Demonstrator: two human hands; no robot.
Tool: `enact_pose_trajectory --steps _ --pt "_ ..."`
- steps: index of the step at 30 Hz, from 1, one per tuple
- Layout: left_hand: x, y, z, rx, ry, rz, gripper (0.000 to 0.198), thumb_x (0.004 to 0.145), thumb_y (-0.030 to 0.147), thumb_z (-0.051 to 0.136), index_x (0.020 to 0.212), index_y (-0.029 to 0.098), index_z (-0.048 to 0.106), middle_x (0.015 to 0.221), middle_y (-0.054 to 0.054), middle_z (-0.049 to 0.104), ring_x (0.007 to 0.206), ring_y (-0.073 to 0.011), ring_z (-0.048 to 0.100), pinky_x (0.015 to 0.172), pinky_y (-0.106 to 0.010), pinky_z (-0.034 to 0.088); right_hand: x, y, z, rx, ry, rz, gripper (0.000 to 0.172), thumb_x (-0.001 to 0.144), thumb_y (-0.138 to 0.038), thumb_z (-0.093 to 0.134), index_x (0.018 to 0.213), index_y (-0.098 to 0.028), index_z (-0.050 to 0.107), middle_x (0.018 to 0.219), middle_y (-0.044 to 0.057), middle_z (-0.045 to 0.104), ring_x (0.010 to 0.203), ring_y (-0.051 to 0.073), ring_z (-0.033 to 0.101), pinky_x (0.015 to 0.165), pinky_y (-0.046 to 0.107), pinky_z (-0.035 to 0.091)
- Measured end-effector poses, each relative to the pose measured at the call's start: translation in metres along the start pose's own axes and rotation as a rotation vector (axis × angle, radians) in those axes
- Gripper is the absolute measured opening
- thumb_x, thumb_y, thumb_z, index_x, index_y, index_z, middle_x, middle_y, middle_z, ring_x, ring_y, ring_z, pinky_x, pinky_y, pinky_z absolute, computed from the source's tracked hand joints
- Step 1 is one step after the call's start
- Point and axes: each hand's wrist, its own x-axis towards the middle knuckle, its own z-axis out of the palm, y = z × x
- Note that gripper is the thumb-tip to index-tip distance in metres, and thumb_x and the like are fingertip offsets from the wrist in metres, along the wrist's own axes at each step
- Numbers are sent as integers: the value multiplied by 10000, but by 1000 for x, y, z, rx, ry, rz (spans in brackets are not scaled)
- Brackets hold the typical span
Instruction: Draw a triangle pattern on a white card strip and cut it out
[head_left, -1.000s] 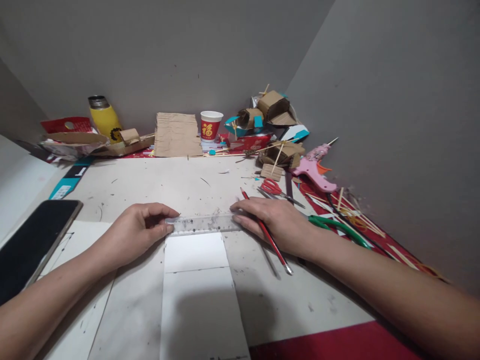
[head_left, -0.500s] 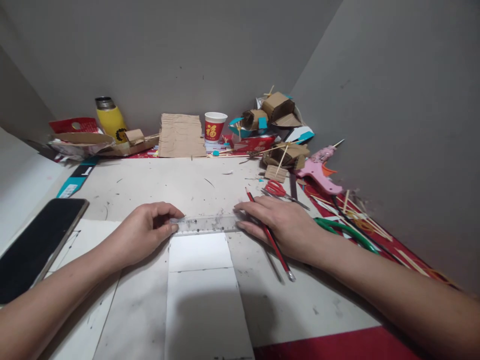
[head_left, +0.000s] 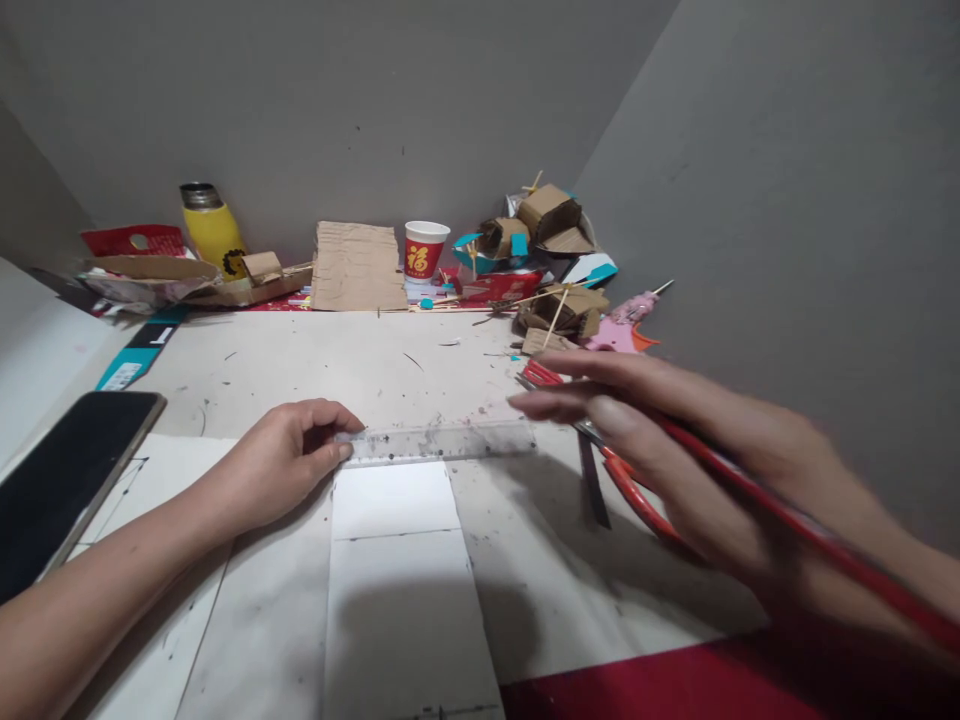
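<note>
My left hand [head_left: 289, 462] pinches the left end of a clear plastic ruler [head_left: 442, 441], closed on it. The ruler lies flat across the top edge of a white paper strip [head_left: 397, 560] on the stained work sheet [head_left: 337, 365]. My right hand [head_left: 675, 450] hovers above the table to the right of the ruler, blurred by motion. Its fingers stretch toward the left, and a red pencil [head_left: 787, 525] is held along the hand, running toward the lower right. Beneath that hand a red curved shape and a dark shadow show; I cannot make them out.
A black phone [head_left: 71, 470] lies at the left. Along the back wall stand a yellow bottle [head_left: 210, 225], corrugated cardboard [head_left: 356, 265], a red paper cup [head_left: 424, 250] and cardboard scraps [head_left: 551, 225]. A pink glue gun [head_left: 622, 320] lies at the right.
My right hand has left the ruler's right end and risen toward the camera, carrying the red pencil. My left hand stays on the ruler, which has not shifted.
</note>
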Motion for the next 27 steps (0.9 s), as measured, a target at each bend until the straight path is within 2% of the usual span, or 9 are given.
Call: enact_pose_trajectory --steps 1,3,5,9,11,13,16,20,27 --pt "0 0 0 5 -4 -4 218 825 358 596 949 236 727 895 -54 765 786 -255 675 746 -386 489 -5 -9 3 110 7 30 360 1017 -484 445 1322 -361 592 1084 87 738 1023 310 685 895 466 544" --pt "0 0 0 6 -3 -4 223 824 370 592 944 236 724 896 -54 765 787 -256 673 745 -385 488 -11 -21 20 382 -96 43 415 997 -587 430 1243 -350 665 905 72 742 804 258 712 749 399 588" --pt "0 0 0 -4 2 5 224 817 379 590 928 234 720 882 -53 763 781 -254 672 740 -381 488 -9 -22 47 583 -256 98 519 957 -664 443 1119 -271 742 800 72 710 682 216 678 628 350 579" --pt "1 -2 3 -22 9 17 222 814 368 574 920 229 711 856 -49 760 772 -249 671 734 -376 491 5 -6 102 846 -195 289 529 931 -633 505 1001 -163 737 704 21 597 504 106 548 468 238 481" --pt "1 -3 3 -3 2 20 225 820 345 558 936 222 706 876 -50 759 784 -246 670 739 -377 492 9 1 116 872 -192 330 400 919 -517 566 981 -151 714 705 10 600 496 89 540 462 213 470" --pt "1 -3 4 19 -16 21 227 825 319 544 946 212 703 901 -51 757 800 -242 668 748 -376 493 10 5 120 879 -165 355 274 899 -404 591 966 -156 684 696 1 613 505 87 555 474 202 478" --pt "1 -2 4 33 -30 24 223 826 293 535 943 206 704 924 -50 752 827 -237 662 766 -374 490 8 5 118 865 -83 378 181 852 -335 610 931 -176 644 684 -7 628 536 104 579 477 209 503" --pt "2 -2 4 40 -29 24 212 819 287 540 922 205 706 932 -51 747 843 -235 653 781 -374 482 8 4 118 740 -56 425 139 777 -312 623 847 -192 624 645 -15 626 500 109 557 444 228 498" --pt "0 -2 4 23 -21 30 190 822 268 541 910 206 698 896 -44 740 810 -226 641 764 -370 472 10 4 119 592 -96 401 147 784 -322 566 821 -193 624 637 -18 604 479 110 550 419 237 477"
